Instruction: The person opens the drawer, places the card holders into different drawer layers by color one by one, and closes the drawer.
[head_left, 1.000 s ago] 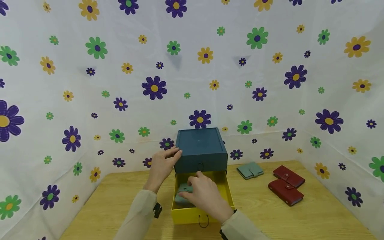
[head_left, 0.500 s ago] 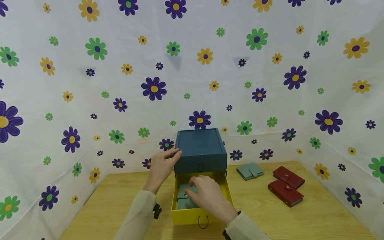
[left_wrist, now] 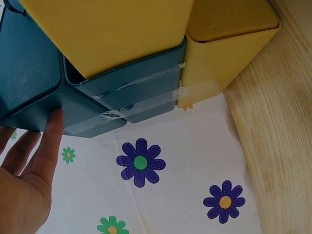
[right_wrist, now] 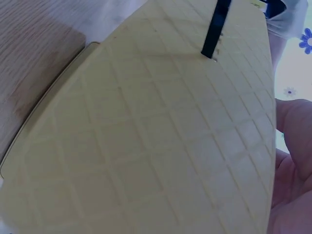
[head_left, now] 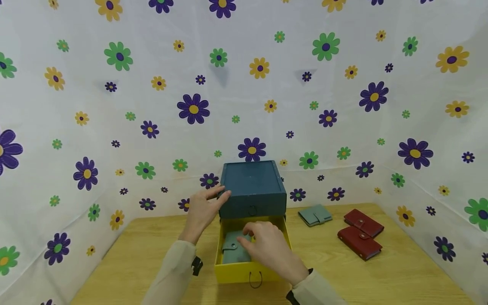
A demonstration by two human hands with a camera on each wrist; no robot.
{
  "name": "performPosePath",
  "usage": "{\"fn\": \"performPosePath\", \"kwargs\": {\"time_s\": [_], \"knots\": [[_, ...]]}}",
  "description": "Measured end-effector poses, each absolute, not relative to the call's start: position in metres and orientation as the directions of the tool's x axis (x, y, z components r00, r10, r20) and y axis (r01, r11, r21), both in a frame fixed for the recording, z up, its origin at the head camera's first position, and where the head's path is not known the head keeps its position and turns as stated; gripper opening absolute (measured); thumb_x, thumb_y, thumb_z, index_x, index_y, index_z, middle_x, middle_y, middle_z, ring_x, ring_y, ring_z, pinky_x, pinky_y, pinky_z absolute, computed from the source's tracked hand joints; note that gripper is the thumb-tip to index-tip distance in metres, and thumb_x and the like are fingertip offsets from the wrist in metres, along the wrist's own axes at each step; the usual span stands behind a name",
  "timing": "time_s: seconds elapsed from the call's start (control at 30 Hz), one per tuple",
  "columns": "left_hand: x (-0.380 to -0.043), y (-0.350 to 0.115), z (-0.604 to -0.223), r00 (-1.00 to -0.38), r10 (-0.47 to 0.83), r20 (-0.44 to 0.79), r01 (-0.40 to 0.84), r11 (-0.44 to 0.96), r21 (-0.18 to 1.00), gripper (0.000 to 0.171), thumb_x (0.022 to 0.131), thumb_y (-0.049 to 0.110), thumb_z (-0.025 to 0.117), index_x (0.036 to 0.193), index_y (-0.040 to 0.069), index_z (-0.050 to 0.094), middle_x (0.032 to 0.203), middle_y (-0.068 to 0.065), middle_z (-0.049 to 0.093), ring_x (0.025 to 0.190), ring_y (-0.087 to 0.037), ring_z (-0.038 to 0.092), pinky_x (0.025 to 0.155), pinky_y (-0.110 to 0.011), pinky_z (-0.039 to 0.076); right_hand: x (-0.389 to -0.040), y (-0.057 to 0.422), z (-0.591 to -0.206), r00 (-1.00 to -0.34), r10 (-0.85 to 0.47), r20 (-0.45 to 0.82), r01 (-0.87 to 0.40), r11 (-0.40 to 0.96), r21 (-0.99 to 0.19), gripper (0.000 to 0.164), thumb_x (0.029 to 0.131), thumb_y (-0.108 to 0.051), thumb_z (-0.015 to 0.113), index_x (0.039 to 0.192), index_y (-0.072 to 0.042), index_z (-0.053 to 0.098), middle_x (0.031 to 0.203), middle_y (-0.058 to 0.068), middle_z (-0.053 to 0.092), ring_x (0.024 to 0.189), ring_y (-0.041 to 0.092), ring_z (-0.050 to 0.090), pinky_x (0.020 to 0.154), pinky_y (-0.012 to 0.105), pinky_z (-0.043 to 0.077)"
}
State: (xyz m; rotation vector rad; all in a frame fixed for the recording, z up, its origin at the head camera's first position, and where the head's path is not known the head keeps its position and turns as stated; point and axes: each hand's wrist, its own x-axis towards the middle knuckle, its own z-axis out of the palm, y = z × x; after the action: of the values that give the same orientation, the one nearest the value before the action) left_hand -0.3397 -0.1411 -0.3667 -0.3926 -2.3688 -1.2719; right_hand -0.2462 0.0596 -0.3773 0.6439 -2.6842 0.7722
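Note:
A pale green wallet (head_left: 231, 253) with a snap strap lies in the left part of the pulled-out yellow drawer (head_left: 228, 274). Over the drawer is my right hand (head_left: 268, 248), thumb and fingers bent loosely apart, close to the wallet's right side and partly covering it. My left hand (head_left: 201, 213) rests its extended fingers on the left side of the blue upper drawer unit (head_left: 251, 180). In the left wrist view a fingertip of that hand (left_wrist: 34, 185) touches the blue wall (left_wrist: 80, 109). The right wrist view shows the quilted yellow drawer front (right_wrist: 146, 126), hiding the right hand's fingertips.
Right of the drawers, on the wooden table (head_left: 152, 258), lies another green wallet (head_left: 315, 215). Two red wallets (head_left: 363, 222) lie overlapping farther right. A flower-printed white cloth (head_left: 236, 97) hangs behind and at the sides. A black loop handle (head_left: 256, 280) hangs from the yellow drawer.
The wallet in the drawer, tilted at my right thumb a second ago, now lies flat. My right hand has drawn slightly right, off it. The left hand stays on the blue unit.

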Motion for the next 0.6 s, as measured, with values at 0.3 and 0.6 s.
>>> {"fn": "performPosePath", "kwargs": {"time_s": [0.3,0.6], "knots": [[-0.341,-0.139,-0.366,-0.887,0.048,0.459,0.413,0.528,0.742,0.064,0.082,0.066,0.065,0.128,0.022,0.067,0.141,-0.002,0.057,0.124,-0.027,0.059,0.098,-0.049,0.052,-0.240,0.082,-0.372,-0.865,-0.322,0.385,-0.486,0.732,-0.478,0.017,0.091,-0.034,0.069,0.094,-0.018,0.073,0.088,-0.008,0.072,0.078,0.008,0.060,0.071,0.025,0.052],[-0.339,-0.138,-0.365,-0.890,0.046,0.454,0.410,0.520,0.749,0.066,0.080,0.066,0.067,0.128,0.021,0.067,0.141,-0.002,0.058,0.123,-0.028,0.059,0.098,-0.048,0.052,-0.243,0.102,-0.377,-0.873,-0.250,0.419,-0.453,0.734,-0.506,0.013,0.092,-0.030,0.068,0.093,-0.018,0.074,0.088,-0.007,0.070,0.082,0.014,0.062,0.073,0.028,0.053]]}}
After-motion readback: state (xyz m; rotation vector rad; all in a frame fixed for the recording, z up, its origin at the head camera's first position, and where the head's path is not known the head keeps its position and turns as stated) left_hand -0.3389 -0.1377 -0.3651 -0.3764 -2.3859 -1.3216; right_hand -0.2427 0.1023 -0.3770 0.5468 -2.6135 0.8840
